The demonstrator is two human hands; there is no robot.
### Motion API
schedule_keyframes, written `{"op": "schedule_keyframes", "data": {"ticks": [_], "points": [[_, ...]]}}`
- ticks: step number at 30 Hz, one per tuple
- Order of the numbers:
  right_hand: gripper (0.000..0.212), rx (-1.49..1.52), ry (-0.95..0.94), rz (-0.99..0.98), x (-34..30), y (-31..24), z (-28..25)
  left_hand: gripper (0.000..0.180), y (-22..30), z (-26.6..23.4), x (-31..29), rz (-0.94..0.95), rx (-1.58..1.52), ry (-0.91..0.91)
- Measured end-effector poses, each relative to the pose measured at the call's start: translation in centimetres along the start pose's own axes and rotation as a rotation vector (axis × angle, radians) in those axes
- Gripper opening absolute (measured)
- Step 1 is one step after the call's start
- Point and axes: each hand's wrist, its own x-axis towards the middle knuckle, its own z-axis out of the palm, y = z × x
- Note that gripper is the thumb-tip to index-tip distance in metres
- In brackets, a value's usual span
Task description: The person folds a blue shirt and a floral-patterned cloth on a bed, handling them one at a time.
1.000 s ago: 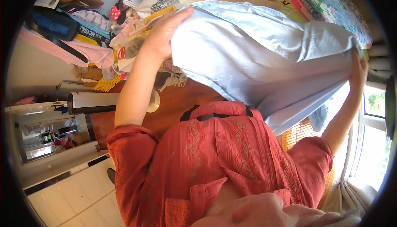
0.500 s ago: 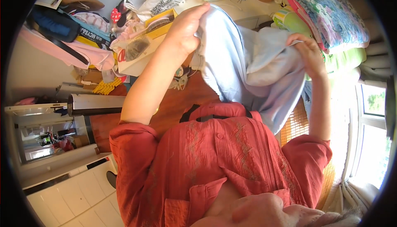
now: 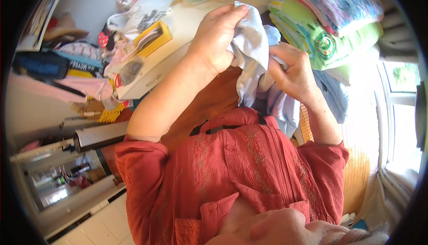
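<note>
A light blue piece of fabric point(image 3: 252, 33) hangs in folds in front of my chest, its lower part bunched near my waist. With thumb and fingers pinched, my left hand point(image 3: 218, 37) grips its upper edge. Lower and to the right, my right hand point(image 3: 292, 71) is closed on another part of the same fabric. Whether it is a garment or a plain cloth cannot be made out, as it is crumpled.
At the right rises a stack of folded green bedding point(image 3: 343, 51) topped by a flowered quilt point(image 3: 341, 0). Blue cloth point(image 3: 332, 94) lies below it, beside a woven mat point(image 3: 352, 156). A yellow box point(image 3: 166, 34) and bags sit on the white cabinet point(image 3: 178, 51).
My hands have come closer together, the right one moving left and inward. The fabric, spread between them before, is now gathered and narrower. The view has shifted slightly.
</note>
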Motion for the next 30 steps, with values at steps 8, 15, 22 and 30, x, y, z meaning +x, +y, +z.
{"op": "schedule_keyframes", "data": {"ticks": [8, 15, 22, 30], "points": [[0.048, -0.105, 0.113, 0.091, -2.8, 0.6, -4.8, 0.015, -3.4, 6.1, 3.9, -0.08, -0.05, -0.215], [0.015, 0.329, 0.248, 0.347, -3.2, 0.7, -4.6, 0.022, -2.7, 5.7, 5.6, -0.19, -0.177, -0.572], [0.025, 0.408, 0.288, 0.524, -2.2, -1.3, -0.9, 0.083, -0.6, -2.0, 5.1, 0.35, 0.769, -0.768], [0.024, 0.33, -0.018, 0.641, -1.5, -4.2, 1.6, 0.107, -1.5, -5.7, 8.4, 0.278, 0.969, -1.085]]}}
